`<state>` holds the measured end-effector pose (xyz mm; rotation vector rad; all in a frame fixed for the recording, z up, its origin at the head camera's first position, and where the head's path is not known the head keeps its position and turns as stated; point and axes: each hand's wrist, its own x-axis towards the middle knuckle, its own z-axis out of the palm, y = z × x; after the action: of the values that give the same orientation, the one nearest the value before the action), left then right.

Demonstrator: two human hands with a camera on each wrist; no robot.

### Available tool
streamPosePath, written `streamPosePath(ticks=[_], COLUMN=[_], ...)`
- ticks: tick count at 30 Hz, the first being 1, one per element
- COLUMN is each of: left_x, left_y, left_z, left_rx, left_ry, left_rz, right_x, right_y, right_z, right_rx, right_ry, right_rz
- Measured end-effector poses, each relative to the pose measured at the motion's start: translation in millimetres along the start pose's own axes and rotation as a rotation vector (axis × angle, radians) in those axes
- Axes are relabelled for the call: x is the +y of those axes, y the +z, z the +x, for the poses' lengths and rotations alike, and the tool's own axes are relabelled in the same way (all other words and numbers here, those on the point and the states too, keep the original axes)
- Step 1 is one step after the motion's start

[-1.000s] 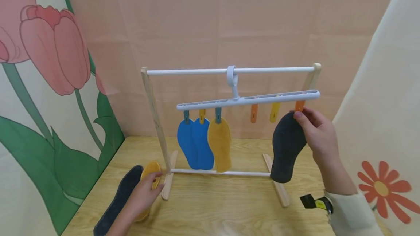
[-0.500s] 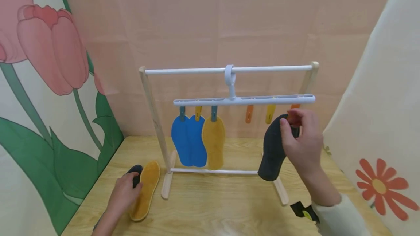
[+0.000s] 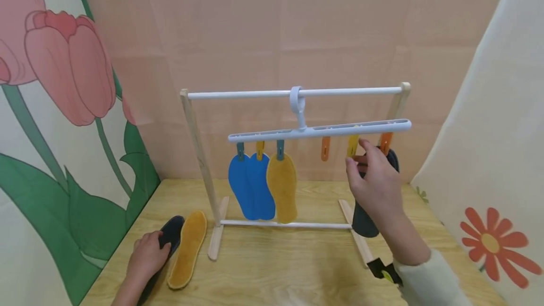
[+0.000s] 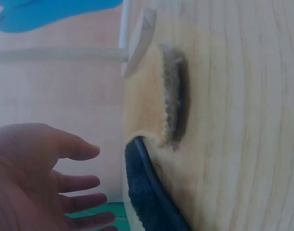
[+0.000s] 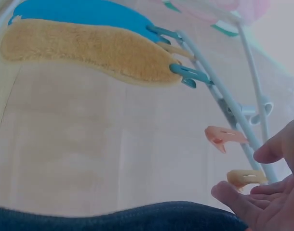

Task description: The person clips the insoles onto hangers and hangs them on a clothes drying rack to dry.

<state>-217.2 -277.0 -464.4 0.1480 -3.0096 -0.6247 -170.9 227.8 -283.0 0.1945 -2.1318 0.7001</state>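
In the head view my right hand (image 3: 379, 181) is at a yellow clip (image 3: 352, 145) on the pale blue hanger (image 3: 335, 130). The right wrist view shows the thumb and fingers spread on either side of that clip (image 5: 246, 177). Behind the hand, a dark insole (image 3: 364, 218) hangs from the right-end orange clip (image 3: 386, 141). My left hand (image 3: 146, 256) is over another dark insole (image 3: 172, 233) on the table, hiding part of it. Its fingers are extended beside the insole (image 4: 149, 187) in the left wrist view. A yellow insole (image 3: 188, 249) lies alongside.
Two blue insoles (image 3: 240, 185) and a yellow insole (image 3: 282, 188) hang from the hanger's left half. An orange clip (image 3: 325, 148) dangles right of its middle. The hanger hooks over the rack's white top rod (image 3: 238, 94). The rack's wooden feet (image 3: 216, 240) stand on the table.
My right hand has left the hanging dark insole and its orange clip and moved left to the yellow clip. My left hand has shifted from the yellow insole to the dark one. The hanger has rocked.
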Motion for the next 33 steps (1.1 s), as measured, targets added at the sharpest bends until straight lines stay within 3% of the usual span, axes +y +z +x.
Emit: streamPosePath(ticks=[14, 24, 28, 33], left_x=[-9.0, -13.4, -13.1, -12.4], left_y=[11.4, 13.6, 13.2, 12.2], left_z=[6.9, 13.2, 13.3, 13.0], left_rx=[-0.094, -0.113, -0.090, -0.111], left_ry=[-0.067, -0.103, -0.109, -0.153], left_rz=[0.007, 0.054, 0.072, 0.067], right_x=[3.5, 4.4, 6.0, 8.7], right_y=[19.0, 19.9, 20.8, 21.1], right_z=[16.0, 25.7, 29.0, 29.3], right_rx=[-0.052, -0.161, -0.186, -0.183], right_ry=[0.135, 0.314, 0.351, 0.412], right_rz=[0.277, 0.448, 0.609, 0.852])
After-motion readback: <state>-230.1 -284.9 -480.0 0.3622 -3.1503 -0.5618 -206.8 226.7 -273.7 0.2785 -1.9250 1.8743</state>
